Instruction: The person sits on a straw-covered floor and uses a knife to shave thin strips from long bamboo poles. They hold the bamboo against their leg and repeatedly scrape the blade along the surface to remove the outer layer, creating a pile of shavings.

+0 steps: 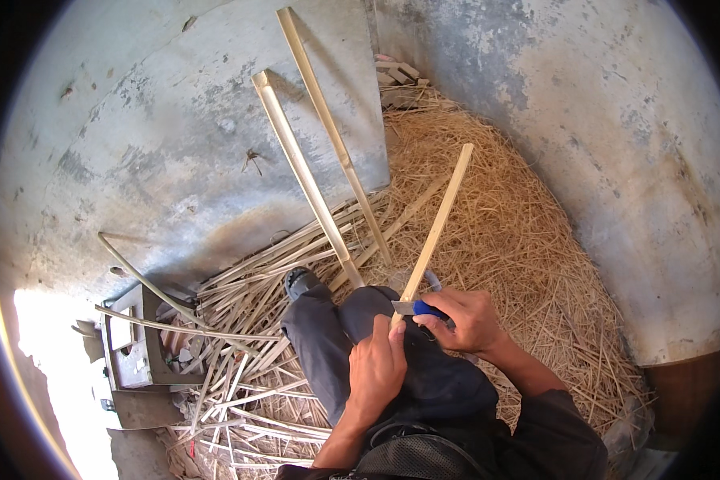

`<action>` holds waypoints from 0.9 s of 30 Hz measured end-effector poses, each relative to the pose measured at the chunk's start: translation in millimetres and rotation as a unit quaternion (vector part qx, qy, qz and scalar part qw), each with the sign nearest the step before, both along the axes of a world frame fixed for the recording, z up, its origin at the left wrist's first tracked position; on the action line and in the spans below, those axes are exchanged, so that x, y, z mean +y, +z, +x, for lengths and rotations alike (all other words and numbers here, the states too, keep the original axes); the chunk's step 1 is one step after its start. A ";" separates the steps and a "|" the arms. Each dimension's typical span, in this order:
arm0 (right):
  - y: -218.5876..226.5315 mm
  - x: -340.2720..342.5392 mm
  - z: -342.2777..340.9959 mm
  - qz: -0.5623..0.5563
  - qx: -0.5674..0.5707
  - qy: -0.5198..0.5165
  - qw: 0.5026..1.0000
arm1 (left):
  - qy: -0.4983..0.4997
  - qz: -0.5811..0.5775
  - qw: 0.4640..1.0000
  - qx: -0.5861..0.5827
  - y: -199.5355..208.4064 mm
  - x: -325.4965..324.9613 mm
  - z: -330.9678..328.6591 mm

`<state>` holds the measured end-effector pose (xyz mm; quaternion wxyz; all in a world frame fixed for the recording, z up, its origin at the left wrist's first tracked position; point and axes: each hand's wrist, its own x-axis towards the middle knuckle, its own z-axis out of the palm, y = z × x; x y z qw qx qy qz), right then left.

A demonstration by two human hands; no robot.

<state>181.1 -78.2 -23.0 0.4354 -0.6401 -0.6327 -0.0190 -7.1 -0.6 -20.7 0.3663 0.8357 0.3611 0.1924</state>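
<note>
A long pale bamboo strip (pixel 440 220) slants up and away from my lap. My left hand (pixel 376 366) is closed round its near end, with the thumb lying along it. In my right hand (pixel 466 322) is a knife with a blue handle (pixel 429 310), the fingers wrapped round the grip. Its short metal blade (pixel 404 307) lies across the strip, touching it just beyond my left thumb. Both hands are above my dark trousers (pixel 448 384).
Two more bamboo strips (pixel 304 172) lean against the grey wall (pixel 176 104). Shavings (pixel 520 232) are heaped on the right, and thin split strips (pixel 248 384) litter the floor on the left. A metal box frame (pixel 132 360) stands at the left beside a bright opening.
</note>
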 end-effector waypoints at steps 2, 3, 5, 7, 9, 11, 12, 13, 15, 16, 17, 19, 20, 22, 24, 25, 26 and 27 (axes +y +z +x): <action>-0.8 0.6 0.9 -0.002 0.000 -0.001 1.000 | 0.010 0.007 1.000 0.010 0.3 -1.3 0.4; -0.8 0.7 0.8 -0.002 -0.005 -0.004 1.000 | 0.012 0.013 1.000 0.011 -0.7 -1.5 0.3; -0.5 1.3 0.9 -0.001 -0.017 -0.007 1.000 | 0.015 0.019 1.000 0.012 -1.7 -1.4 0.4; -6.1 2.7 3.7 0.005 -0.019 -0.010 1.000 | 0.016 0.020 1.000 0.015 -1.9 -0.4 -0.6; -7.3 2.8 5.8 0.007 -0.024 -0.013 1.000 | 0.016 0.015 1.000 0.015 -3.6 -1.2 -2.5; -2.7 4.0 7.5 0.006 -0.032 -0.014 0.999 | 0.017 0.016 1.000 0.018 -4.4 -2.1 -5.4; -2.5 4.6 7.9 0.005 -0.038 -0.013 0.999 | 0.018 0.018 0.999 0.020 -4.5 -2.3 -7.0; -2.4 4.9 8.1 0.002 -0.044 -0.012 0.999 | 0.017 0.018 0.999 0.022 -4.6 -2.2 -8.0; -0.9 5.3 8.8 0.000 -0.055 -0.009 0.998 | 0.016 0.020 0.999 0.020 -3.4 -1.7 -9.2; 1.4 5.2 9.6 0.000 -0.061 -0.007 0.998 | 0.016 0.022 0.999 0.019 -2.9 -1.4 -9.7; 3.0 5.5 11.1 0.001 -0.067 -0.004 0.998 | 0.014 0.022 0.999 0.024 -2.9 -0.9 -10.3; -1.1 9.4 20.6 0.029 -0.044 -0.046 0.998 | 0.011 0.023 0.999 0.035 -3.2 -0.7 -13.0; -4.3 12.4 29.9 0.044 -0.033 -0.066 0.996 | 0.009 0.019 0.999 0.040 -3.8 -3.9 -16.5; -7.7 19.5 69.8 0.073 -0.014 -0.161 0.984 | 0.001 0.010 0.999 0.048 -7.7 -15.1 -28.5; -7.4 23.3 105.9 0.097 -0.067 -0.193 0.974 | -0.010 -0.012 0.998 0.059 -14.9 -23.7 -41.9; -5.7 22.4 124.0 0.092 -0.057 -0.216 0.970 | -0.015 -0.024 0.997 0.066 -16.7 -25.6 -46.7; -3.2 20.1 141.1 0.086 -0.049 -0.238 0.966 | -0.020 -0.030 0.997 0.073 -16.0 -24.0 -50.3; -2.4 16.6 149.6 0.081 -0.040 -0.260 0.961 | -0.024 -0.037 0.996 0.079 -14.7 -21.7 -54.7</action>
